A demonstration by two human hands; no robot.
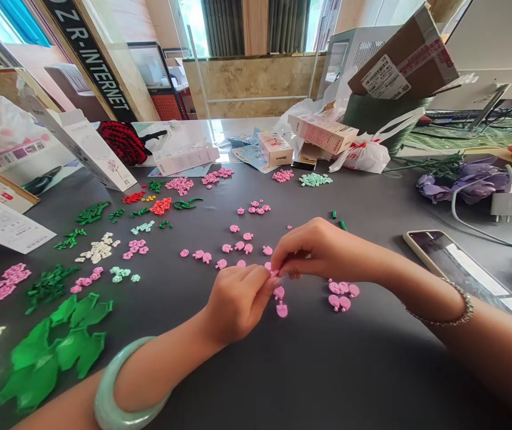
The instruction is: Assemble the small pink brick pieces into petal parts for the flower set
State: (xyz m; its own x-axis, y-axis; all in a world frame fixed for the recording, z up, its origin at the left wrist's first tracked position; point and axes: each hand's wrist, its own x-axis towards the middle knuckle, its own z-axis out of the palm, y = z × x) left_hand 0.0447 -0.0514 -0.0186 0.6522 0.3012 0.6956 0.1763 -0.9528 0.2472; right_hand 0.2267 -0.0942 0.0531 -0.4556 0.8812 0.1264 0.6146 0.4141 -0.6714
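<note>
My left hand (pixel 240 301) and my right hand (pixel 312 251) meet above the dark table, fingertips pinched together on a small pink plastic piece (pixel 273 273). My fingers cover most of it, so its exact shape is hidden. Just below my fingertips lie two more pink pieces (pixel 281 309). Beyond my left hand, several rounded pink pieces (pixel 238 245) with short stems are scattered. A cluster of similar pink pieces (pixel 340 303) rests under my right wrist. Past my right hand stand two small dark green pieces (pixel 342 225).
Sorted piles cover the left side: large green leaf pieces (pixel 41 358), dark green bits (pixel 52 285), cream pieces (pixel 99 248) and red pieces (pixel 161 206). A phone (pixel 462 269), a white charger (pixel 508 203) and purple flowers (pixel 466 179) lie right. Boxes (pixel 276 149) line the back.
</note>
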